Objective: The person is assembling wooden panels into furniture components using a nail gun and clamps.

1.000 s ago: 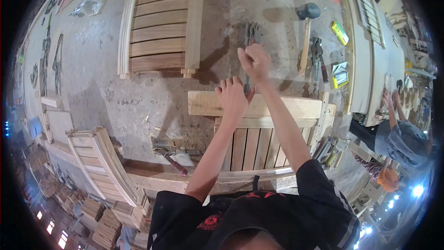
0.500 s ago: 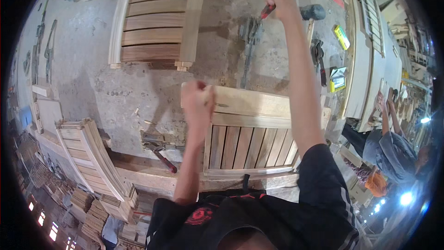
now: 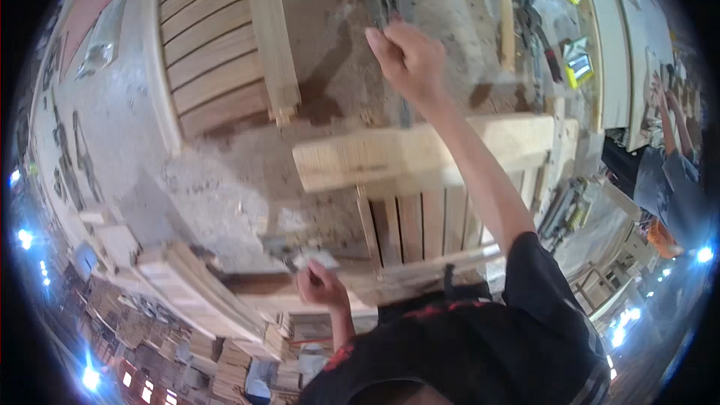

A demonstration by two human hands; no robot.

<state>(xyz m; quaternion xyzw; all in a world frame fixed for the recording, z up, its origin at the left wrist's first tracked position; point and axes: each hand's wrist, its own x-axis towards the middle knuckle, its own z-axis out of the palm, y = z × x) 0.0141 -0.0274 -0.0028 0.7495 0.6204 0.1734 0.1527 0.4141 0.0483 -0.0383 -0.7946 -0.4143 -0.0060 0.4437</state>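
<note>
My right hand [image 3: 411, 64] is closed around the handle of a bar clamp [image 3: 388, 1]; the fingers hide most of it. The clamp's metal bar runs back towards a thick pale wooden rail [image 3: 352, 159]. That rail lies along the far side of a slatted wooden panel [image 3: 433, 225] in front of me, and my right forearm passes over both. Low on the left, my left hand [image 3: 322, 286] is a fist where a second clamp's red handle showed before. That handle is now hidden, and blur covers the metal beside the fist.
A larger slatted panel [image 3: 214, 37] lies at the far left, another [image 3: 199, 289] at the near left. On the right are a wooden strip [image 3: 506, 22], a clamp with a dark red handle [image 3: 541, 37] and yellow boxes [image 3: 578, 64]. A co-worker [image 3: 667, 180] is beyond.
My left hand has left the rail's left end and come back towards me to the lower clamp. My right hand has come nearer. The whole view has shifted and turned.
</note>
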